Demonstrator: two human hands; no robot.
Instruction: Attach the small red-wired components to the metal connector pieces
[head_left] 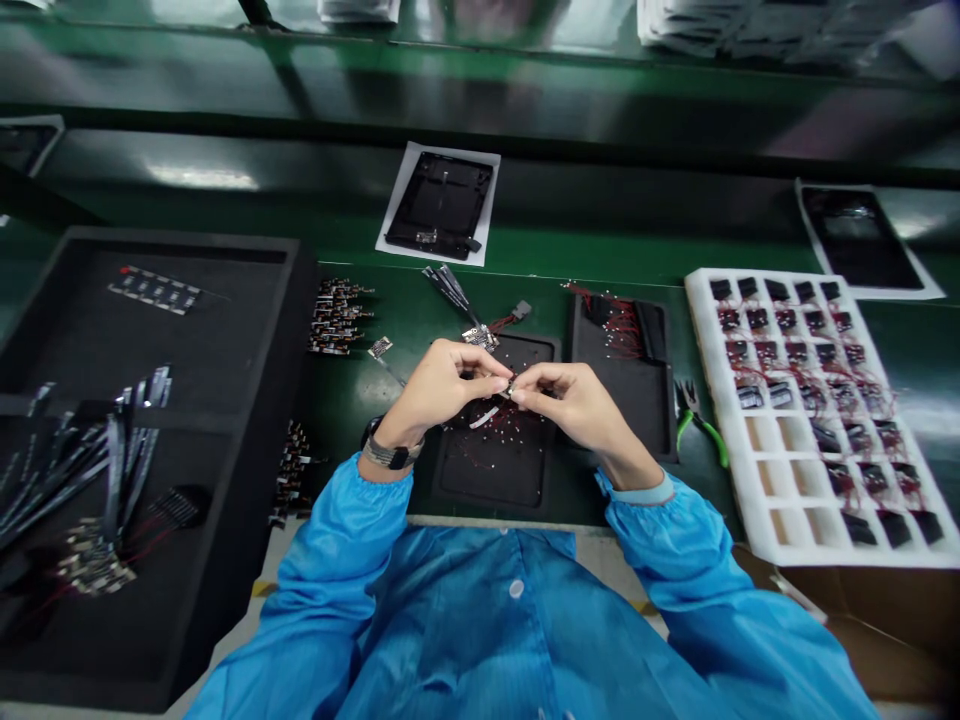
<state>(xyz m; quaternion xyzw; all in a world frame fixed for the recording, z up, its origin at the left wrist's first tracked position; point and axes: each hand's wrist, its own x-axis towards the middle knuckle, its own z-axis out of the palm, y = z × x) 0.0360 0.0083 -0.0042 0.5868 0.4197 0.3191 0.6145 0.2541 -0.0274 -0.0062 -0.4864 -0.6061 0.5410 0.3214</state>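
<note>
My left hand (442,385) and my right hand (574,400) meet fingertip to fingertip over a black tray (469,480). Both are closed in a pinch on a small electronic part (510,389), mostly covered by the fingers, so its exact kind is unclear. Thin red wires with white tips lie in the tray below. A flat cable with a small circuit board (381,347) at its end sticks out to the left, behind my left hand. Just beyond my fingers are more small circuit boards (480,337) with flat cables and a grey connector (522,310).
On the left stands a large black foam box (247,420) with flat cables and boards. A second black tray (622,400) holds red-wired parts. Green-handled pliers (697,425) lie beside a white foam tray (772,540) of small black parts. A black housing (442,200) rests at the back.
</note>
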